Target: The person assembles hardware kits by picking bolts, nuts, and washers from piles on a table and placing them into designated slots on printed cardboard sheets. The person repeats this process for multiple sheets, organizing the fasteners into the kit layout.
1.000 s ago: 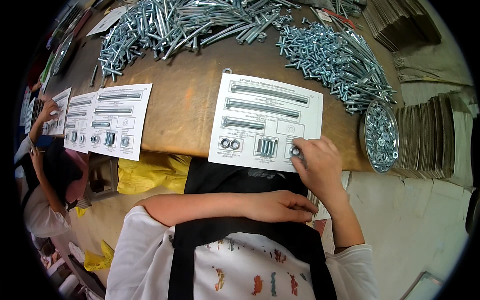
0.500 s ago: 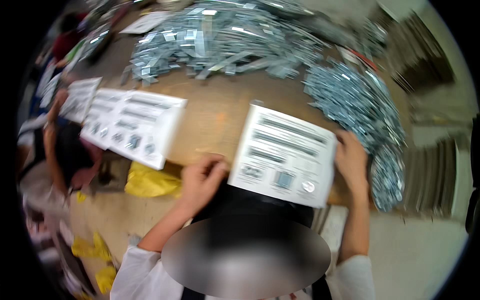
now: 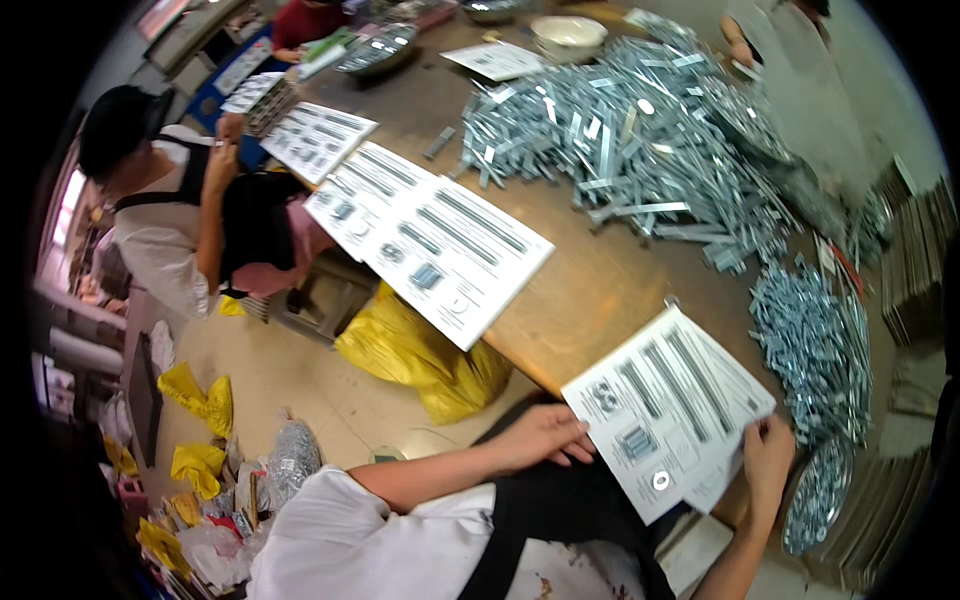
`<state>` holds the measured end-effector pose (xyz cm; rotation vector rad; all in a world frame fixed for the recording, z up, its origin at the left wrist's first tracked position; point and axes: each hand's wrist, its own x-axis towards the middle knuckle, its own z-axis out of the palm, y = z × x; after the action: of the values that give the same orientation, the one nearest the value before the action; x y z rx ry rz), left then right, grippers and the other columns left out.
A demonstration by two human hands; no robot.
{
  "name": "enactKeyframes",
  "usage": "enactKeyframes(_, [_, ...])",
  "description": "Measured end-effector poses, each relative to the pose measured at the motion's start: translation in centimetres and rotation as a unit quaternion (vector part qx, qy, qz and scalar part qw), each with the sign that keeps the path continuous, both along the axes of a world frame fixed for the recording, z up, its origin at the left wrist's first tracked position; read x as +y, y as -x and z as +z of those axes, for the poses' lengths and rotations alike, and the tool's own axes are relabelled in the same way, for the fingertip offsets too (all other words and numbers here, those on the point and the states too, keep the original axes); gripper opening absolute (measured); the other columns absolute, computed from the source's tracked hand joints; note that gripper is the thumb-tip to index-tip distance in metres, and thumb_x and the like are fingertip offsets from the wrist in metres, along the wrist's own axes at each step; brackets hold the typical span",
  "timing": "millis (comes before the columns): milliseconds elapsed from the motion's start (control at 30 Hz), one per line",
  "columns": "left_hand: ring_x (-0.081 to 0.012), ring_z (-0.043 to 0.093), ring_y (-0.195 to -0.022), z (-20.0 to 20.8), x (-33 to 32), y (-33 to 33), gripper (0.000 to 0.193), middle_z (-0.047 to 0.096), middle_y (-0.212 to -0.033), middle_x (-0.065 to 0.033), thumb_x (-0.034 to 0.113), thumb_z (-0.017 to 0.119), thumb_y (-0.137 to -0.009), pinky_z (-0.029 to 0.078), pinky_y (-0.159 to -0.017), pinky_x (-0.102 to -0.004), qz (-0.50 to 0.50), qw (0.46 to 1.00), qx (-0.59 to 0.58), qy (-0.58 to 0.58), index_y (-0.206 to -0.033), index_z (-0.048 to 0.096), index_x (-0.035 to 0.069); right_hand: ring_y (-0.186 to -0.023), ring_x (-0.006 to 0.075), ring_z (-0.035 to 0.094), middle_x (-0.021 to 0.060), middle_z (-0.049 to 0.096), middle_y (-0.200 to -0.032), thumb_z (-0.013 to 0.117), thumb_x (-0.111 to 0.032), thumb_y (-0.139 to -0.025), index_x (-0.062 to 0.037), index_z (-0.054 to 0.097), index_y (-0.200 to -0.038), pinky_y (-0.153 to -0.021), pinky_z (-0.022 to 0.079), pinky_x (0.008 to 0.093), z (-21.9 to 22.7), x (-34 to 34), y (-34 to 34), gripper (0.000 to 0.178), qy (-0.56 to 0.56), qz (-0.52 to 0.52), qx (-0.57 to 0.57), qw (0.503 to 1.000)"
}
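A white printed sheet [image 3: 665,400], with pictures of metal strips and small parts, lies at the wooden table's near edge and overhangs it, tilted. Another sheet or more shows beneath it at the right. My right hand [image 3: 768,462] pinches its right corner between thumb and fingers. My left hand [image 3: 540,437] rests over my dark apron beside the sheet's left edge, fingers loosely stretched and holding nothing; whether the fingertips touch the paper, I cannot tell. Beyond the sheet spreads a big heap of flat metal strips [image 3: 610,145], with a pile of smaller metal pieces [image 3: 810,345] to its right.
More printed sheets [image 3: 455,245] lie along the table's left edge. Yellow bags [image 3: 420,350] hang below it. A co-worker [image 3: 170,190] sits at the left; others are at the far side. A bowl [image 3: 568,38] stands at the back, stacked cardboard [image 3: 885,510] at the right.
My view has swung left, so the table and sheets appear turned and shifted. My right hand stays at the sheet's right side; my left hand's fingers are more stretched out.
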<state>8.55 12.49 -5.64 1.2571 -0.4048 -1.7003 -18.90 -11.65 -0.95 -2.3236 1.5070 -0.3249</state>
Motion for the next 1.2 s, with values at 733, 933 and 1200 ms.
enactKeyframes(733, [-0.0096, 0.07, -0.088, -0.5, 2.4, -2.9, 0.028, 0.071, -0.11, -0.0063, 0.023, 0.054, -0.102, 0.053, -0.067, -0.0178, 0.24, 0.97, -0.026, 0.015, -0.123, 0.057, 0.005, -0.065, 0.0157, 0.061, 0.0113, 0.068, -0.075, 0.069, -0.006, -0.075, 0.0068, 0.071, -0.088, -0.063, 0.049, 0.029, -0.6, -3.0, -11.7, 0.019, -0.178, 0.107, -0.164, 0.964])
enactKeyframes(933, [-0.011, 0.069, -0.091, -0.3, 3.0, -4.0, 0.028, 0.071, -0.11, -0.0063, 0.027, 0.053, -0.103, 0.052, -0.07, -0.0199, 0.261, 0.965, -0.041, 0.0, -0.12, 0.056, 0.005, -0.062, 0.0131, 0.06, 0.0086, 0.067, -0.072, 0.068, -0.004, -0.075, 0.0058, 0.071, -0.086, -0.06, 0.047, 0.0275, -0.2, -3.6, -15.3, 0.015, -0.196, 0.14, -0.142, 0.96])
enactKeyframes(1200, [-0.0105, 0.07, -0.088, -1.1, 3.2, -4.2, 0.029, 0.072, -0.109, -0.007, 0.025, 0.055, -0.102, 0.055, -0.068, -0.0194, 0.282, 0.959, -0.017, 0.009, -0.122, 0.059, 0.004, -0.063, 0.0159, 0.061, 0.0114, 0.067, -0.072, 0.069, -0.005, -0.073, 0.0063, 0.071, -0.085, -0.062, 0.049, 0.03, -0.6, -4.2, -16.1, 0.017, -0.192, 0.144, -0.122, 0.963])
